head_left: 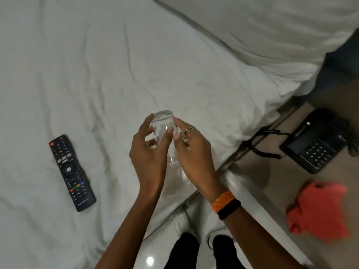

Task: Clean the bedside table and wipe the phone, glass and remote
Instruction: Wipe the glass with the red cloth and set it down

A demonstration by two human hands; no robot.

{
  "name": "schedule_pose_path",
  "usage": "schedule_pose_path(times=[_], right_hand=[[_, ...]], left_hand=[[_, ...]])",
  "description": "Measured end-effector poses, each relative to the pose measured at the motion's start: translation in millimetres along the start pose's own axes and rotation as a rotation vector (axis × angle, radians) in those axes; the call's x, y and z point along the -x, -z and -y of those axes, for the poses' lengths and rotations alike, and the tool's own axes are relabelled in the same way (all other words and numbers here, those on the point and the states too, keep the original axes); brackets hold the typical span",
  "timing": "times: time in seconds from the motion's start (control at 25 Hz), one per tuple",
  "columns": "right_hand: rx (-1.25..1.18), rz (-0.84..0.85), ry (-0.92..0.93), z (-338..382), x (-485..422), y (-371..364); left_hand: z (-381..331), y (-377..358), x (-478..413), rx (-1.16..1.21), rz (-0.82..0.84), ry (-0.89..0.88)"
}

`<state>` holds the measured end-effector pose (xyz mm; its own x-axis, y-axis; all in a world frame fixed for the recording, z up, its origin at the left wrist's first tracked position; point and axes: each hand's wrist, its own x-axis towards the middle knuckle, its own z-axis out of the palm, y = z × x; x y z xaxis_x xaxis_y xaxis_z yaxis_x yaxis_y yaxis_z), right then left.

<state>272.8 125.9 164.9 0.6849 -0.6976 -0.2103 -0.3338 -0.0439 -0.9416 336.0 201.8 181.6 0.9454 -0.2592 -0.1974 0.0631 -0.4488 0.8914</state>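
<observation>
A clear drinking glass (164,125) is held above the white bed, tilted with its base away from me. My left hand (150,150) and my right hand (191,148) both grip its sides. The black remote (71,171) lies flat on the sheet to the left, apart from my hands. On the brown bedside table (272,191) at the right sits a black desk phone (316,146) with its coiled cord (260,148). An orange cloth (318,208) lies crumpled on the table nearer to me.
The white bed sheet (116,65) fills the left and centre. A white pillow (262,32) lies at the top right. My legs and the glossy floor (151,257) show at the bottom, between bed and table.
</observation>
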Motion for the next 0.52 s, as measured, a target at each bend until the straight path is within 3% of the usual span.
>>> schedule_pose_path(times=[0.28,0.44,0.52], right_hand=[[-0.016,-0.446,-0.106,-57,52,170],[-0.143,-0.644,-0.219,-104,95,239],[-0.034,-0.853,-0.300,-154,114,262]], left_hand=[[-34,-145,76,0.152,0.635,0.015],[-22,-216,115,0.311,0.919,0.327],[-4,-243,134,0.330,1.016,0.539]])
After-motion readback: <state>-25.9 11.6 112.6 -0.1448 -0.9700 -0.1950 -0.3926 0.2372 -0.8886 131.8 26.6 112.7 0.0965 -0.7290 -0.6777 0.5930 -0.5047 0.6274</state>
